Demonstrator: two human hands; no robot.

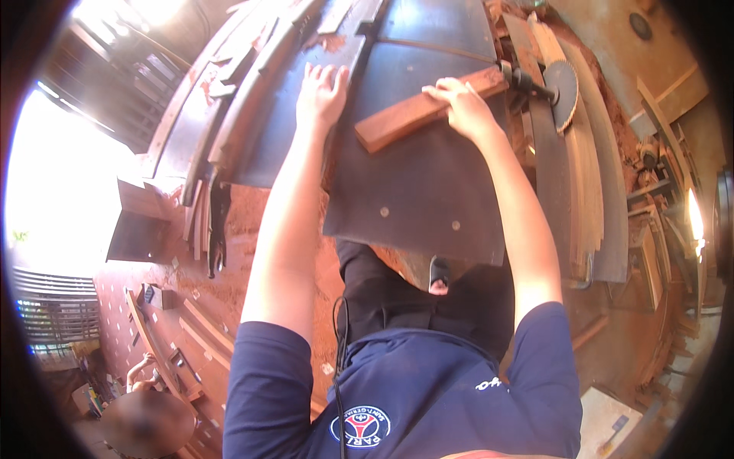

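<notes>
A reddish-brown wooden block [405,122] lies at a slant across the dark metal machine table [428,199]. My right hand [465,107] is closed over its right part, with fingers across the top face. The block's far right end comes up to a dark spindle [524,81] that carries a toothed circular saw blade [563,95]. Whether wood and spindle touch, I cannot tell. To the left of the block, my left hand [322,96] rests flat on the table beside a long dark slot, fingers a little apart and holding nothing.
Long boards [585,206] line the table's right side, close to the blade. Wood strips [229,76] lie along the left edge. Another person [145,417] is at the lower left, near timber pieces [206,329] on the reddish floor. A dark cable [341,336] hangs down my front.
</notes>
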